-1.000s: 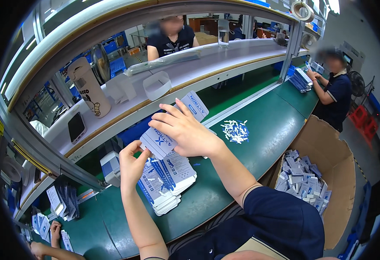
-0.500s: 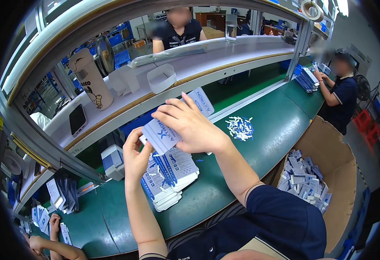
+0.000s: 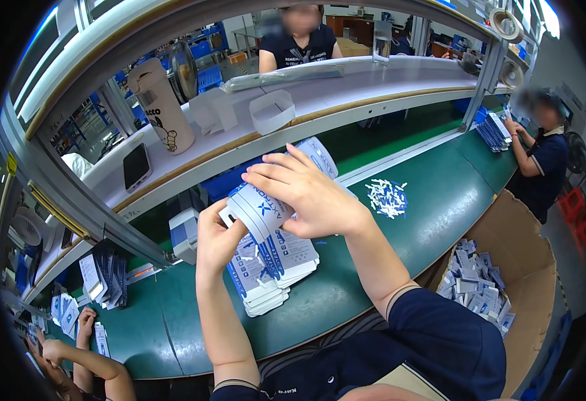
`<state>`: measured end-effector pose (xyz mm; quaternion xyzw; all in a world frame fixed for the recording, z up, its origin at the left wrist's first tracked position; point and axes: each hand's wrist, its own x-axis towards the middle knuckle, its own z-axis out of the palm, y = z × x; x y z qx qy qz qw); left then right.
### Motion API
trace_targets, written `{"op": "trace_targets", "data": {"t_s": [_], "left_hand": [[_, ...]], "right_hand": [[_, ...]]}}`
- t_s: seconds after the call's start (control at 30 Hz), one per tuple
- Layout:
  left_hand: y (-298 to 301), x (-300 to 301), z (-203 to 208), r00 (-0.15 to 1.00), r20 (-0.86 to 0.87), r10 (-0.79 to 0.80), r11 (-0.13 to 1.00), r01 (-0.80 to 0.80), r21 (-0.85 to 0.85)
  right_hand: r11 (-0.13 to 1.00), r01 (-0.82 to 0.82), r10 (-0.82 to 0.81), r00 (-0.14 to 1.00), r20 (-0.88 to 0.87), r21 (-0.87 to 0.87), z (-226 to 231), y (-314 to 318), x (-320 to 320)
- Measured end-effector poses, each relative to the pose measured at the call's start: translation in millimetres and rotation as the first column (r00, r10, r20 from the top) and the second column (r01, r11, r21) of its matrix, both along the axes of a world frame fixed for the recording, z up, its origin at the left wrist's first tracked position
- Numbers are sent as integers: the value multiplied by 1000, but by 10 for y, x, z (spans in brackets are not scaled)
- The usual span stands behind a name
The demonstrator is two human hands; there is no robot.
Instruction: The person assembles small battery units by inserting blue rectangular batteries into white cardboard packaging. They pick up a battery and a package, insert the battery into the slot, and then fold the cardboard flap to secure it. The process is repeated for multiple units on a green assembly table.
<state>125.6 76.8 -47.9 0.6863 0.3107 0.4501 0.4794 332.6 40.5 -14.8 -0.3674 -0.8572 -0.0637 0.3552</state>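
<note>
A white and blue printed carton (image 3: 261, 212) is held up over the bench between both my hands, its surface bowed into a curve. My left hand (image 3: 218, 239) grips its lower left end, thumb against the near side. Across its top lies my right hand (image 3: 313, 195), fingers wrapped over the face and covering the middle. The far end of the carton shows beyond my right fingers. Just below my hands, a stack of flat white and blue cartons (image 3: 291, 262) rests on the green bench, partly hidden by my wrists.
Small white and blue pieces (image 3: 388, 198) lie heaped on the green bench (image 3: 433, 190). At right stands a large cardboard box (image 3: 530, 267) of small cartons. A shelf ahead bears a tumbler (image 3: 163, 110) and phone (image 3: 136, 167). Co-workers are at left, right and across.
The carton has gone from nearly flat to bowed between my hands. The whole view has shifted, so the surroundings sit farther right.
</note>
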Motion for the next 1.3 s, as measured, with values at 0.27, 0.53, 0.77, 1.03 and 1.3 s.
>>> {"op": "trace_targets", "data": {"t_s": [0.27,0.53,0.77,1.03,1.3], "left_hand": [[69,42,-57,872,426,-240,968,180,176],[-7,86,-37,995,92,45,976,-63,208],[-102,56,75,994,21,106,909,-105,404],[-59,49,65,912,374,167,925,-276,260],[-23,76,8,902,399,168,929,-280,243]], "right_hand": [[970,-189,133,938,-319,-152,-56,102,-2],[543,-805,145,370,-918,-238,-152,118,-104],[654,-682,-50,394,-918,-328,-94,125,-75],[484,-393,59,906,-419,-782,-43,55,-55],[536,-513,132,836,-533,-671,-147,91,-109]]}}
